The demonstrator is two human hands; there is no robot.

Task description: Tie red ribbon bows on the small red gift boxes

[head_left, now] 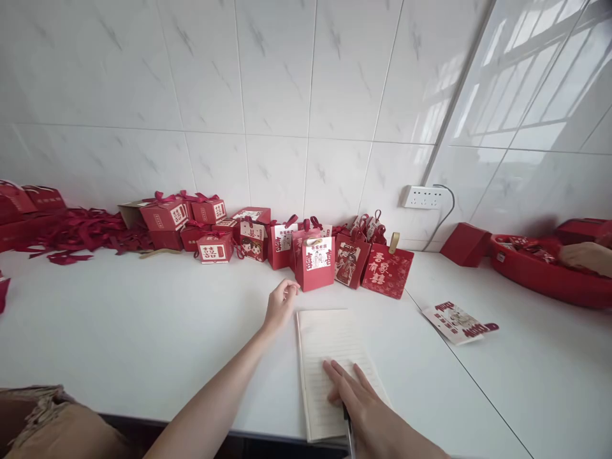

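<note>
My left hand [281, 307] is loosely closed, its fingertips at the lower left corner of a red gift box [316, 278] with a white label. Whether it touches the box I cannot tell; I see nothing in its fingers. A lined notebook [322, 335] lies open at a blank-looking page in front of the box. My right hand [356, 395] rests over the notebook's lower part, fingers spread forward. A pen [348, 417], dark and silvery, is tucked under that hand and points back toward me.
Red gift boxes [165, 220] and a heap of red ribbons [90, 229] line the tiled wall. A red bag [388, 271] leans right of centre. Rightward lie printed cards [459, 322] and a red basket [530, 271] with another person's hand [586, 256]. A power strip [423, 197] is on the wall.
</note>
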